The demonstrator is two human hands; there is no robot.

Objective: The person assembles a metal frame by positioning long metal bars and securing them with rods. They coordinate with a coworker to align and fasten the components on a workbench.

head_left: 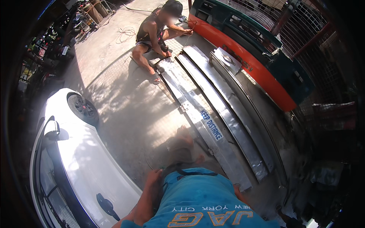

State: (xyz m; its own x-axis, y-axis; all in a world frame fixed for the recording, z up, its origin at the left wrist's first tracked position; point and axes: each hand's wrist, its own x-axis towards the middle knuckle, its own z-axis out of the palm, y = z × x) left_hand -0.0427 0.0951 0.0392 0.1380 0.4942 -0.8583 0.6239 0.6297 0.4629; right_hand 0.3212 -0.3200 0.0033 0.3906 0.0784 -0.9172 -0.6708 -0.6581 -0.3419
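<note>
My left hand (154,177) hangs by my hip at the hem of my blue printed shirt (197,192); its fingers are too unclear to read. Only a sliver of my right hand (237,187) shows past the shirt's other side, the rest being hidden. Ahead and to the right, long silvery metal panels (201,89) lie side by side on the concrete, the nearest with a lettered sticker (211,124). At their far end another person (154,32) sits low, one hand on a panel end and the other near a thin rod.
A white car (85,148) stands close on my left. Along the right lies a large orange and dark green bumper-like part (243,62) before a wire mesh fence (319,45). A coiled cable (125,35) rests on the far concrete, and gas cylinders (99,8) stand at the far left.
</note>
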